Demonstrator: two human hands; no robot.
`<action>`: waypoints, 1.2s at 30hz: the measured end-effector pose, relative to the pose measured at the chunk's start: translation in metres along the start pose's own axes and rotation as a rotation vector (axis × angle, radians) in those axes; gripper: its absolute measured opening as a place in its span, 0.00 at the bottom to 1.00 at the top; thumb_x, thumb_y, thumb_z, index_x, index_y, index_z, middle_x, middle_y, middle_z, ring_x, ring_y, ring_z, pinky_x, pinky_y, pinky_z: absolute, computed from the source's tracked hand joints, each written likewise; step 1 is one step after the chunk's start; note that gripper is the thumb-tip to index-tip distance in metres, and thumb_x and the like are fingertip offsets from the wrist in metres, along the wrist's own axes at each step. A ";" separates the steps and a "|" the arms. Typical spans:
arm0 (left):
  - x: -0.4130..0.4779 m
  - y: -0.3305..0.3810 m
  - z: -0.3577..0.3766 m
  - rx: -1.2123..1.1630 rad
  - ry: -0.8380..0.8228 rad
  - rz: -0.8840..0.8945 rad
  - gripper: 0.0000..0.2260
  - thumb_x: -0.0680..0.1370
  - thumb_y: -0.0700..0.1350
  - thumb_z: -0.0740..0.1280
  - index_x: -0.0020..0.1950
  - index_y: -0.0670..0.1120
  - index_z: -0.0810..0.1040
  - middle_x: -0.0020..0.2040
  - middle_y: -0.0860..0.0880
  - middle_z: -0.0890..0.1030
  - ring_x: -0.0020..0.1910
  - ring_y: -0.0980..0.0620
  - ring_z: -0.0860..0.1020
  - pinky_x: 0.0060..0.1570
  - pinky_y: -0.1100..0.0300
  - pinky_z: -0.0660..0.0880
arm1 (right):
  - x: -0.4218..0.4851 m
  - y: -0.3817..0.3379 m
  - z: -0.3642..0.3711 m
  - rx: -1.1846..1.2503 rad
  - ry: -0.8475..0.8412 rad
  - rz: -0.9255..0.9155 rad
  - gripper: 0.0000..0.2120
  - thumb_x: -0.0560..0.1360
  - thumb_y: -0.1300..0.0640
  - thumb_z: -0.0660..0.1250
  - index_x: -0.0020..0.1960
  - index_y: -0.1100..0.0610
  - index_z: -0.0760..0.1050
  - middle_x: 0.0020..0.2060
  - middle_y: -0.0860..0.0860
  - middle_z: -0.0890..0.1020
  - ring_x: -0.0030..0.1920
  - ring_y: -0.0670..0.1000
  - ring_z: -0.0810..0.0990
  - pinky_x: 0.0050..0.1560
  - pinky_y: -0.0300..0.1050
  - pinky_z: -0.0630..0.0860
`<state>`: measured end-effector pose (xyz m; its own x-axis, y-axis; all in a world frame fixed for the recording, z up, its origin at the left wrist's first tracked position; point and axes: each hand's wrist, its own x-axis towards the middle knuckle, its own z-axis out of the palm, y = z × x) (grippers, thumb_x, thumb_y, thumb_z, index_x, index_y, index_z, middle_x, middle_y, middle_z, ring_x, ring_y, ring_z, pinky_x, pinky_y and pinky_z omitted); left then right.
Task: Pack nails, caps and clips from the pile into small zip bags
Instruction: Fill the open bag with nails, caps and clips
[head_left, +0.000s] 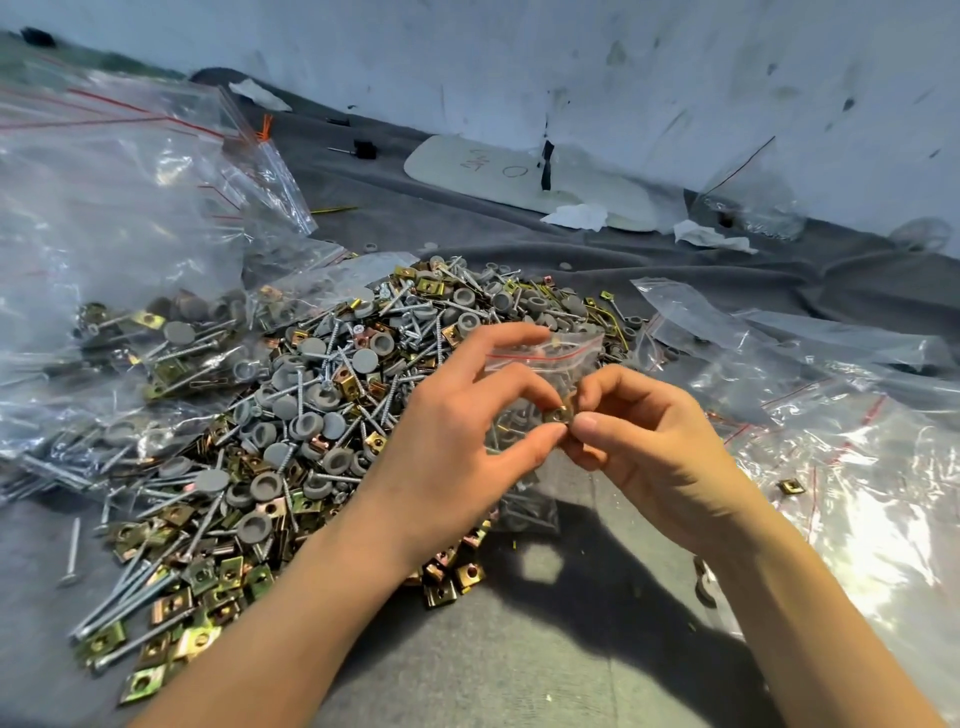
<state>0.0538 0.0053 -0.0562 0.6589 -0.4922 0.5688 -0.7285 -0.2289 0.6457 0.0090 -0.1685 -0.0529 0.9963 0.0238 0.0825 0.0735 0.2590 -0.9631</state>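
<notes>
On the near side of the pile (337, 389), the left hand (457, 431) pinches the small zip bag (569, 364); the right hand (654, 457) pinches a brass clip (560, 414) against it — a sagging mouth could snag the clip and spill it.

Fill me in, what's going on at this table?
A person is bagging hardware by hand. The left hand holds a small zip bag up over the pile of nails, grey caps and brass-coloured clips on the grey cloth. The right hand pinches one clip at the bag, which already holds some nails and caps. Whether the clip is inside yet is unclear. To the left lie larger bags of parts, to the right empty bags.
</notes>
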 end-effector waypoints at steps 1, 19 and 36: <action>0.000 0.000 0.000 0.001 0.005 -0.001 0.06 0.73 0.42 0.74 0.48 0.43 0.81 0.65 0.48 0.74 0.64 0.56 0.73 0.65 0.58 0.71 | 0.000 -0.002 -0.002 -0.023 0.020 -0.006 0.10 0.59 0.63 0.78 0.36 0.54 0.79 0.34 0.53 0.80 0.33 0.49 0.78 0.33 0.37 0.73; -0.001 -0.002 0.003 0.069 -0.131 0.148 0.09 0.74 0.46 0.69 0.49 0.43 0.82 0.62 0.44 0.75 0.60 0.53 0.75 0.64 0.67 0.70 | -0.005 -0.010 -0.012 -0.998 0.356 -0.812 0.03 0.76 0.61 0.67 0.50 0.57 0.78 0.48 0.48 0.81 0.51 0.54 0.78 0.50 0.49 0.73; 0.000 0.001 0.001 -0.019 0.023 0.128 0.14 0.74 0.42 0.70 0.59 0.46 0.78 0.58 0.47 0.76 0.57 0.56 0.76 0.60 0.65 0.74 | -0.010 -0.003 0.011 -0.513 0.162 -0.550 0.09 0.70 0.65 0.71 0.41 0.53 0.74 0.35 0.51 0.78 0.33 0.47 0.76 0.33 0.38 0.75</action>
<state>0.0530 0.0042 -0.0557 0.5648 -0.4970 0.6588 -0.8035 -0.1492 0.5763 -0.0014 -0.1589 -0.0483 0.8015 -0.1311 0.5834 0.5321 -0.2889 -0.7959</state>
